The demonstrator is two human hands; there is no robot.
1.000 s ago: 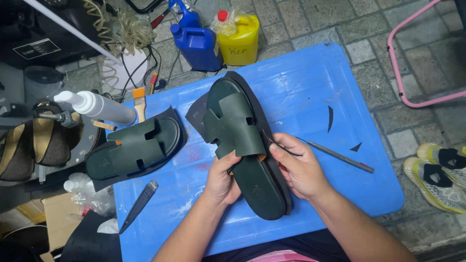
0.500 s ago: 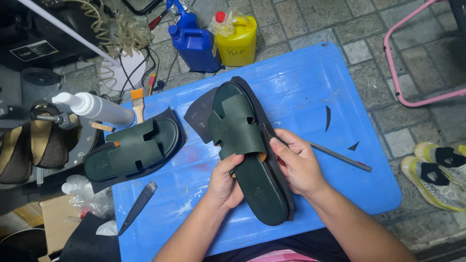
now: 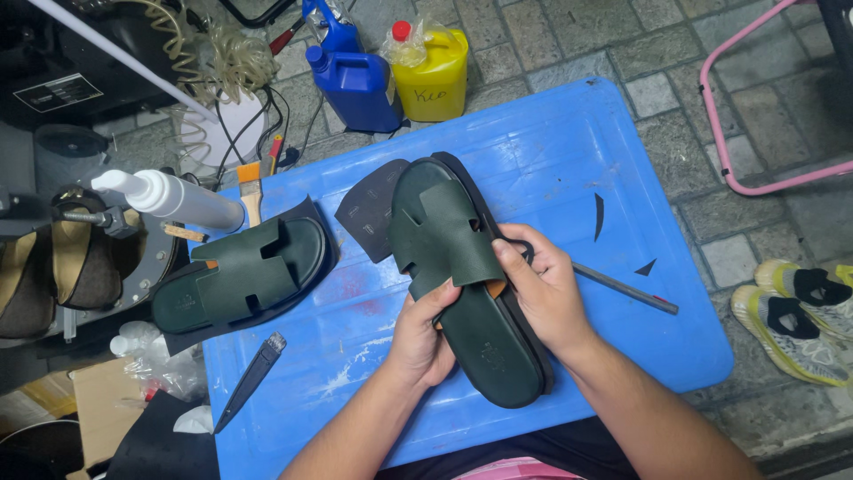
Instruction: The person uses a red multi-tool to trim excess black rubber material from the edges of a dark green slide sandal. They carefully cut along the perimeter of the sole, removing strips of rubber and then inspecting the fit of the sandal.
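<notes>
Dark green sandal at the centre of the blue board, held between both hands. Left hand gripping the strap's lower edge at 7 o'clock, fingers curled; right hand pinching strap and sole edge at 3 o'clock. Probably pressing the strap onto the sole; likely next, firm even pressure along that edge. Second sandal lying apart at 9 o'clock.

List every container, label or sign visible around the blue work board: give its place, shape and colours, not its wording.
Yellow jug: beyond the board, squarish, red cap, handwritten mark.
Blue jug: left of it, squarish, blue cap.
White spray bottle: lying at left, cylindrical.
Label: far left, white-edged rectangle on dark machine.
</notes>
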